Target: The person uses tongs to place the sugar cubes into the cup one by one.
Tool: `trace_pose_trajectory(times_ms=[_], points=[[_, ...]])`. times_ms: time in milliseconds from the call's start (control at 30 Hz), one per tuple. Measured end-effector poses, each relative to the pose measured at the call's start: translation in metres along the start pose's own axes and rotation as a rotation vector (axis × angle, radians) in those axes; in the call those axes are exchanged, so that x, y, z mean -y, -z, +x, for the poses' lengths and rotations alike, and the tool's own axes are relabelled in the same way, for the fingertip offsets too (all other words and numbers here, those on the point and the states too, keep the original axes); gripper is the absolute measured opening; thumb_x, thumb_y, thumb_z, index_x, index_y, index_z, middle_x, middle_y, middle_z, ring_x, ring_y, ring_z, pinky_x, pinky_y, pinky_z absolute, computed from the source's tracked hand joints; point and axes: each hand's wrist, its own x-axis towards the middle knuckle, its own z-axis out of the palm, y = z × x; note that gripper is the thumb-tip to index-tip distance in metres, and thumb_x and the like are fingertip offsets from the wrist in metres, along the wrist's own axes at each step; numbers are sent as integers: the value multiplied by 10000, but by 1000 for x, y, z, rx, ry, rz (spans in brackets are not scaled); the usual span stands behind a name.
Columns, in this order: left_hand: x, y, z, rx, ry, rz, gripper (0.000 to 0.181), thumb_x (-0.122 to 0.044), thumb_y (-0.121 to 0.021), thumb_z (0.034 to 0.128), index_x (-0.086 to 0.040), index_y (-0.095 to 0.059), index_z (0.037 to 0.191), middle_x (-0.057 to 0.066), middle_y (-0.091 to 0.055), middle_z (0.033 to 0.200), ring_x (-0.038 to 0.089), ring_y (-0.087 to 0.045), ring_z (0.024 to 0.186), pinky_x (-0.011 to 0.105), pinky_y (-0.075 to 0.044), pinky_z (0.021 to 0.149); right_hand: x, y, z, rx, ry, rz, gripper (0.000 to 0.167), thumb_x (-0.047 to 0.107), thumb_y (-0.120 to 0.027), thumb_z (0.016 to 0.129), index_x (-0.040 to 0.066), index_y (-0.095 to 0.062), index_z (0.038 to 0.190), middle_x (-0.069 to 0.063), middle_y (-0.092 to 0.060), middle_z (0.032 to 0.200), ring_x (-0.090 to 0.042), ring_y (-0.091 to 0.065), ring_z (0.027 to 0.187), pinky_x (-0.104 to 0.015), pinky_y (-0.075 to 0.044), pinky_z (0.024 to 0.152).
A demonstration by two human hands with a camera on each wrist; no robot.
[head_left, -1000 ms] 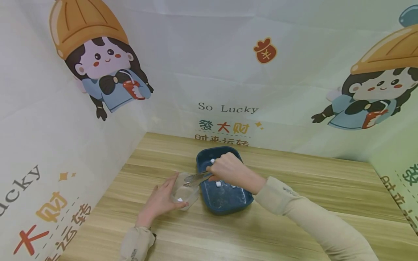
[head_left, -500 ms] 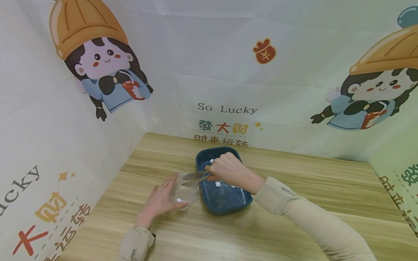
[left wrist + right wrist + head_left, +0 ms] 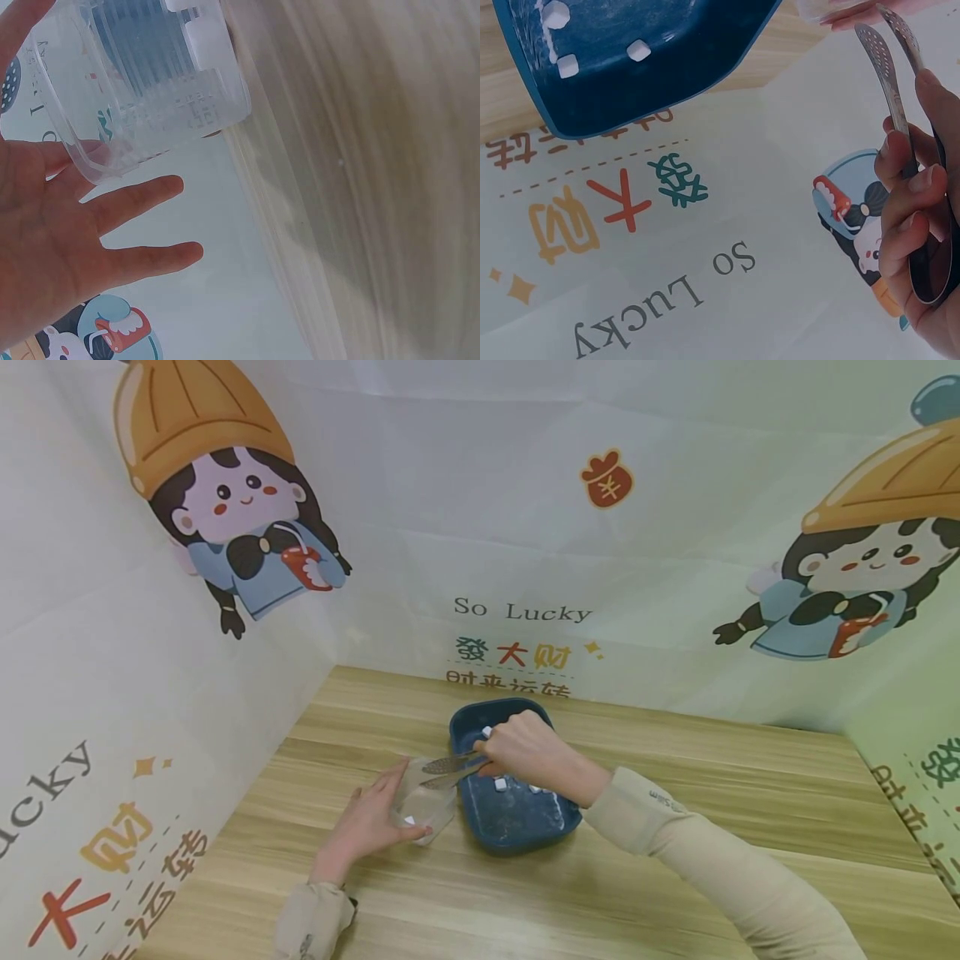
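The right hand [image 3: 534,750] grips metal tongs [image 3: 450,770], their perforated tips over a clear plastic container [image 3: 427,806]. In the right wrist view the tongs [image 3: 889,75] have parted tips with nothing between them, and the fingers of the right hand [image 3: 922,195] curl round them. White cubes lie in the container, seen through its wall in the left wrist view. Thumb and fingers of the left hand [image 3: 367,822] hold the container [image 3: 150,105] from its left side; two fingers of the left hand [image 3: 82,225] extend free. Several white cubes [image 3: 639,50] lie in a blue tray [image 3: 682,75].
The blue tray [image 3: 517,839] stands on the wooden table [image 3: 675,860] just right of the container. A printed cloth [image 3: 450,485] with cartoon figures and lettering rises behind and at both sides of the table.
Almost nothing differs: the tongs' tips have shifted very slightly over the container, and both hands keep their hold.
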Motion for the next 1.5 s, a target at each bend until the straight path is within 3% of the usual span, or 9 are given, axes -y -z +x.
trace_pose_trajectory(times_ms=[233, 600, 1233, 1500], points=[[-1, 1, -1, 3, 2, -5, 1069, -539, -715, 623, -71, -183, 1422, 147, -311, 1437, 366, -398, 1242, 656, -248, 980, 0, 0, -1, 15, -7, 15, 301, 512, -580, 752, 274, -690, 900, 91, -589, 517, -48, -182, 364, -215, -40, 410], [-1, 1, -2, 4, -2, -4, 1062, -545, -708, 630, -81, -178, 1425, 136, -310, 1440, 358, -389, 1253, 657, -249, 979, -4, -2, -6, 2, -4, 11, 290, 516, -593, 740, 267, -688, 854, 100, -571, 505, -36, -183, 377, -202, -50, 399], [-2, 1, -1, -7, 0, -2, 1061, -548, -711, 621, -72, -198, 1419, 139, -322, 1432, 367, -401, 1240, 657, -240, 984, -10, -11, -24, -23, -21, 177, 255, 458, -632, 736, 211, -669, 782, 73, -557, 512, -26, -232, 406, -167, -64, 392], [-1, 1, -1, -8, -1, 6, 1059, -543, -714, 620, -64, -205, 1415, 150, -335, 1423, 372, -419, 1223, 658, -250, 977, -13, -13, -32, -46, -5, 174, 256, 453, -623, 743, 207, -663, 803, 77, -552, 514, -29, -240, 417, -165, -68, 399]])
